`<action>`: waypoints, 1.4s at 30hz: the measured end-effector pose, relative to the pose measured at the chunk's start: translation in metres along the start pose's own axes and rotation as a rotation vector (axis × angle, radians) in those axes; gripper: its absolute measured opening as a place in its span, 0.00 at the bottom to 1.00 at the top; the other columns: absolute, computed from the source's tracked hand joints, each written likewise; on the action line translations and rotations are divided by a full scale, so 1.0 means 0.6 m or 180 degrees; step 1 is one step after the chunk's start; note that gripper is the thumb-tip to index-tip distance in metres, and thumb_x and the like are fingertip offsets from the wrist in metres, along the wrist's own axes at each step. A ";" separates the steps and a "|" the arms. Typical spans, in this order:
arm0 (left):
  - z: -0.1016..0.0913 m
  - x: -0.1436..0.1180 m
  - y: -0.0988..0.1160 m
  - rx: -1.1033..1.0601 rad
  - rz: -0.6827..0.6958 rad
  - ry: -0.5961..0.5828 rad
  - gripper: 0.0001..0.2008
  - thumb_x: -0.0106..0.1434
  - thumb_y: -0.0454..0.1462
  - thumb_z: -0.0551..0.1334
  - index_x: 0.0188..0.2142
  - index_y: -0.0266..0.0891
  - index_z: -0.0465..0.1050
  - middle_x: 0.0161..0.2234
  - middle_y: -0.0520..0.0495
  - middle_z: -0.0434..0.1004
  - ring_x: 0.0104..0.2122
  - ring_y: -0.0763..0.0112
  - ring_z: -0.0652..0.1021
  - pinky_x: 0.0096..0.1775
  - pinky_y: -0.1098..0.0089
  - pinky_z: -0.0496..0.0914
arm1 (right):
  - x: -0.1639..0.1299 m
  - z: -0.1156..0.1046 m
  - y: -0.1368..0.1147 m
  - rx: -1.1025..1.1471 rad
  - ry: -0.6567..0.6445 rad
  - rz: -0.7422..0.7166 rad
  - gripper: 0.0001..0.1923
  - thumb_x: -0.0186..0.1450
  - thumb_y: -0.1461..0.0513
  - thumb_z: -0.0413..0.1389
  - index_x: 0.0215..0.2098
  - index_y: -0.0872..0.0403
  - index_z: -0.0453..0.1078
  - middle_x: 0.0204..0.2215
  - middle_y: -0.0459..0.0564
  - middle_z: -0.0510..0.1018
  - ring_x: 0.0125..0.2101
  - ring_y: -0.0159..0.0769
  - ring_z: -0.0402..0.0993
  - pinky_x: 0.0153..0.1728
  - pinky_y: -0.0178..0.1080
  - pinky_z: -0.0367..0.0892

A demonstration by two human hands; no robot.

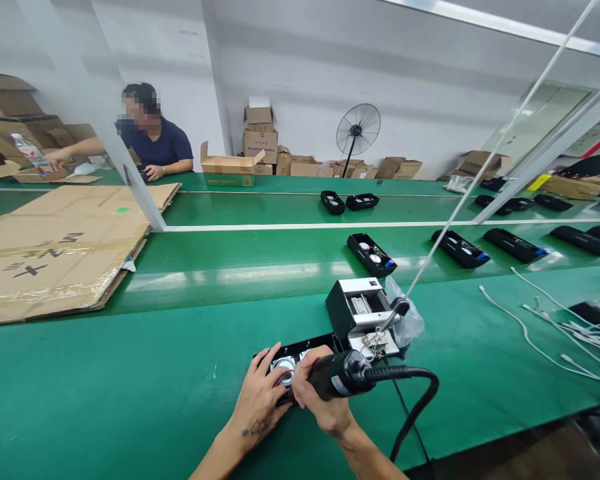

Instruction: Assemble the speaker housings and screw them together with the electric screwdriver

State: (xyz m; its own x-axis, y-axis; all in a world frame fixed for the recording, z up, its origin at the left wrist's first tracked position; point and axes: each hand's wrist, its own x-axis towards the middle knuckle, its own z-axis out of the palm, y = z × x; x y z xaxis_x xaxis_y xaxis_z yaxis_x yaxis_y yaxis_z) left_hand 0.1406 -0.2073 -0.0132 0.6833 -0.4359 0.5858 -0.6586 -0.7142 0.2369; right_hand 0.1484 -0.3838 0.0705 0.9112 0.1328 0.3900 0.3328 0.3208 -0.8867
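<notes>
On the green bench mat a black speaker housing (296,348) with round silver speakers lies in front of me. My left hand (261,390) grips its left end, fingers over the far edge and thumb on the near side. Wrapped round a black electric screwdriver (337,375) is my right hand (314,393), held above the housing. The screwdriver's tip is hidden behind the right hand, so I cannot tell whether it touches a screw. Red wires show between the hands. Just beyond stands a black and silver screw feeder (363,310), with a clear plastic bag (407,320) beside it.
A conveyor belt (250,267) runs across beyond the mat, carrying several black housings (373,255). Flattened cardboard (55,253) lies at left. White cables (565,333) spread at right. The screwdriver's cord (425,400) loops at my right. A person (165,143) sits across, reaching to a bottle (27,153).
</notes>
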 end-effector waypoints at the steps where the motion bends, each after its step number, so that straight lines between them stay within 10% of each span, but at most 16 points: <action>1: -0.001 0.000 0.000 -0.0021 -0.0008 -0.0005 0.08 0.66 0.46 0.78 0.37 0.49 0.84 0.53 0.51 0.87 0.73 0.49 0.70 0.73 0.49 0.65 | -0.003 -0.001 0.006 0.0020 0.0018 -0.0041 0.13 0.74 0.54 0.65 0.47 0.46 0.67 0.22 0.36 0.69 0.19 0.31 0.62 0.23 0.36 0.61; 9: -0.004 0.002 -0.003 -0.0126 0.0008 0.0013 0.13 0.58 0.42 0.82 0.35 0.46 0.81 0.48 0.53 0.87 0.71 0.49 0.73 0.71 0.50 0.65 | 0.026 -0.023 -0.062 0.0182 -0.0102 -0.0552 0.09 0.77 0.59 0.60 0.53 0.39 0.69 0.22 0.36 0.72 0.19 0.34 0.67 0.24 0.36 0.64; 17: -0.002 0.010 -0.013 -0.0106 0.0161 0.0354 0.18 0.53 0.42 0.84 0.30 0.46 0.76 0.46 0.54 0.86 0.70 0.53 0.74 0.71 0.58 0.61 | 0.154 -0.143 -0.166 -0.0449 0.2541 -0.2443 0.24 0.67 0.43 0.73 0.46 0.44 0.69 0.24 0.35 0.74 0.23 0.35 0.68 0.33 0.42 0.72; 20: 0.004 0.009 -0.017 -0.0068 0.0168 0.0399 0.18 0.54 0.43 0.83 0.30 0.46 0.75 0.46 0.54 0.87 0.69 0.51 0.75 0.70 0.57 0.62 | 0.167 -0.189 -0.163 -0.0783 0.2584 -0.1819 0.19 0.63 0.55 0.77 0.44 0.49 0.74 0.27 0.42 0.80 0.29 0.38 0.77 0.43 0.47 0.72; 28: 0.005 0.004 -0.025 -0.0129 0.0199 0.0374 0.15 0.56 0.41 0.81 0.33 0.47 0.76 0.47 0.55 0.87 0.70 0.51 0.73 0.71 0.57 0.60 | 0.110 -0.222 -0.169 -0.1126 0.2544 -0.1075 0.19 0.63 0.58 0.74 0.47 0.53 0.74 0.20 0.38 0.76 0.19 0.36 0.72 0.32 0.46 0.69; 42: -0.008 0.009 -0.019 0.0040 0.0166 0.0310 0.14 0.55 0.40 0.81 0.33 0.47 0.77 0.46 0.53 0.87 0.68 0.50 0.76 0.68 0.56 0.66 | 0.047 -0.171 -0.124 -0.0780 0.1405 0.0058 0.17 0.66 0.55 0.73 0.44 0.49 0.73 0.20 0.38 0.72 0.17 0.32 0.66 0.20 0.37 0.63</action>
State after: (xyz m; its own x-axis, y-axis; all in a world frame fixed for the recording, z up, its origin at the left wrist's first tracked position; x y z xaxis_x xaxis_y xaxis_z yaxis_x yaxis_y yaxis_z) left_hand 0.1503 -0.1986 -0.0092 0.6140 -0.4178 0.6697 -0.6880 -0.6991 0.1947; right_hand 0.1745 -0.4997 0.1220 0.9156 -0.2898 0.2788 0.3149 0.0854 -0.9453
